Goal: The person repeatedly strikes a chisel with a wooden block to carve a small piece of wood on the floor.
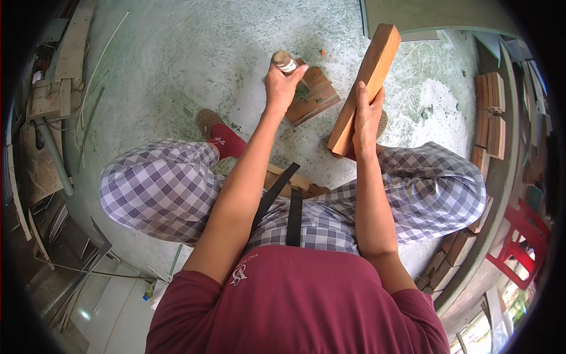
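Note:
My left hand [280, 87] is closed around a round, tan-topped piece with white bands [283, 61], held above the floor; most of it is hidden in my fist, and I cannot tell its kind. In my right hand [368, 121] is a long, squared wooden block [372, 68], gripped near its lower half and slanting up to the right. My thumb lies along its upper face. Between the two hands, a flat wooden board [321, 94] with a few green bits on it rests on the floor, just beyond my left hand.
I sit low with knees spread, a sandal [209, 121] on the floor at left. Stacked wooden blocks [490, 115] line the right side, near a red plastic chair [520, 242]. Wood scraps and a grey hose [54, 156] crowd the left. A panel edge [436, 15] sits at top right.

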A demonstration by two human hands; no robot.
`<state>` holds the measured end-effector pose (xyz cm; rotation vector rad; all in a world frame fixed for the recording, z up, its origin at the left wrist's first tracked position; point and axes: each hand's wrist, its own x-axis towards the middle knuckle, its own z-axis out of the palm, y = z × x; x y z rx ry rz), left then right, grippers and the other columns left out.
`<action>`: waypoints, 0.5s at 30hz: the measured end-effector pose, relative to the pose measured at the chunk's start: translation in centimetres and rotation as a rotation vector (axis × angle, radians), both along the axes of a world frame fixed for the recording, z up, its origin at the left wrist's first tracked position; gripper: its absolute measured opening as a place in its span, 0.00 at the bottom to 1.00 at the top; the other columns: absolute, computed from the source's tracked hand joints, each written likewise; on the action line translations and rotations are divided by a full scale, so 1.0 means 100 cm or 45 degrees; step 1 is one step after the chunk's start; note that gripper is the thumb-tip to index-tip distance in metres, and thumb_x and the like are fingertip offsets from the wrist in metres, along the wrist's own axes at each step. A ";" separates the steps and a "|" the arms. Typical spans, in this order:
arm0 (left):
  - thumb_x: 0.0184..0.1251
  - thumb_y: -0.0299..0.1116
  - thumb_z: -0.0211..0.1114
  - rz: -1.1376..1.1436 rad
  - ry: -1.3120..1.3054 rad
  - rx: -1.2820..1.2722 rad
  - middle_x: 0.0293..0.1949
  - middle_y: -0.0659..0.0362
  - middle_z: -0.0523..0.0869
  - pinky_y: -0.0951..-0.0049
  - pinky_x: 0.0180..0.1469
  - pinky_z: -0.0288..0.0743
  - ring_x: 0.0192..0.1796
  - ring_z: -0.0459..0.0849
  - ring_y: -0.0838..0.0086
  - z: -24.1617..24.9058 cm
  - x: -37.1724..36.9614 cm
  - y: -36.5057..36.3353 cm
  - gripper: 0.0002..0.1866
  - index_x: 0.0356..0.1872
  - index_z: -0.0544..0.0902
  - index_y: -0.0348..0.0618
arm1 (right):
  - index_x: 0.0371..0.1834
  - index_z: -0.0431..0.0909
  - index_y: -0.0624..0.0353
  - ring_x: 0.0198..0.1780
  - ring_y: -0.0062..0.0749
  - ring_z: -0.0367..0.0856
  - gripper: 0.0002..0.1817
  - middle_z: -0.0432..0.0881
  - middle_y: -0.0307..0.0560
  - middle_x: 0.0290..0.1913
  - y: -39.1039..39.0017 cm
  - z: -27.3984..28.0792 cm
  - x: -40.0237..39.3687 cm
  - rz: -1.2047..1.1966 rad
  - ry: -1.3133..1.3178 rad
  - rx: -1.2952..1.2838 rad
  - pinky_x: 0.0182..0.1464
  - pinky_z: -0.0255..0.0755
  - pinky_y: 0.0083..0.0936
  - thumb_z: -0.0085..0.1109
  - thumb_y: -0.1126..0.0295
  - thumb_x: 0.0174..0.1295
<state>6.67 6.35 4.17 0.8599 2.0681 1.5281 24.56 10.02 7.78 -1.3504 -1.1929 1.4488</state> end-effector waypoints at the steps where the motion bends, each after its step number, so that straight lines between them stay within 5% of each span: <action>1: 0.52 0.38 0.75 -0.007 -0.004 -0.003 0.30 0.60 0.83 0.73 0.40 0.74 0.33 0.80 0.77 -0.002 0.004 0.000 0.17 0.33 0.78 0.37 | 0.67 0.55 0.64 0.54 0.35 0.70 0.39 0.70 0.55 0.55 0.000 -0.002 0.001 -0.023 -0.021 0.040 0.56 0.67 0.31 0.56 0.48 0.62; 4: 0.52 0.37 0.75 -0.065 0.046 -0.053 0.33 0.58 0.84 0.72 0.43 0.74 0.36 0.80 0.74 -0.009 0.012 -0.002 0.19 0.38 0.77 0.36 | 0.68 0.52 0.66 0.59 0.39 0.68 0.39 0.68 0.58 0.59 -0.002 -0.001 0.004 -0.013 -0.011 -0.023 0.62 0.60 0.34 0.56 0.52 0.63; 15: 0.53 0.33 0.75 -0.111 0.057 -0.053 0.37 0.58 0.83 0.73 0.45 0.74 0.38 0.80 0.76 -0.026 0.006 -0.009 0.18 0.41 0.77 0.36 | 0.68 0.54 0.66 0.59 0.41 0.70 0.40 0.70 0.60 0.58 -0.005 -0.002 -0.004 0.012 0.023 -0.023 0.61 0.63 0.32 0.58 0.53 0.60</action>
